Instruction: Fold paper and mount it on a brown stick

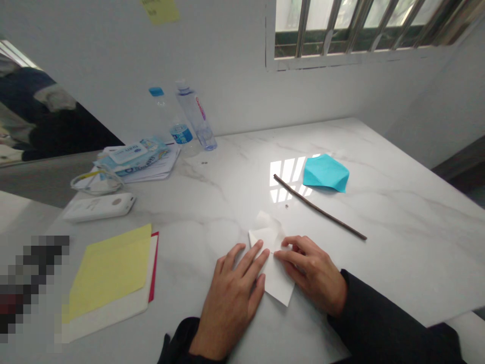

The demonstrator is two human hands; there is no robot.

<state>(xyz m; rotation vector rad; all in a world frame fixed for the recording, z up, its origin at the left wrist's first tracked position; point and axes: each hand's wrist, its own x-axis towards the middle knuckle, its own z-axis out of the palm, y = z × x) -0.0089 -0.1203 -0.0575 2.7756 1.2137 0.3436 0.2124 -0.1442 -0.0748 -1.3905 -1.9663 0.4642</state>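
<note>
A white sheet of folded paper [279,284] lies on the marble-patterned table between my hands, its far flap curling up. My left hand [234,290] lies with fingers spread, the fingertips pressing on the paper's left side. On the other side, my right hand [312,273] has its fingers drawn together at the paper's right edge, near a fold, and appears to pinch it. Beyond my hands is a thin brown stick [320,208], lying diagonally. Past the stick is a creased turquoise piece of paper [326,173].
Yellow paper [111,270] tops a small stack at left. Behind it are a white device [100,207], a coiled cable [96,183] and a blue wipes pack [132,155] on papers. Two plastic bottles [182,134] [197,119] stand by the wall. A barred window [352,30] is above.
</note>
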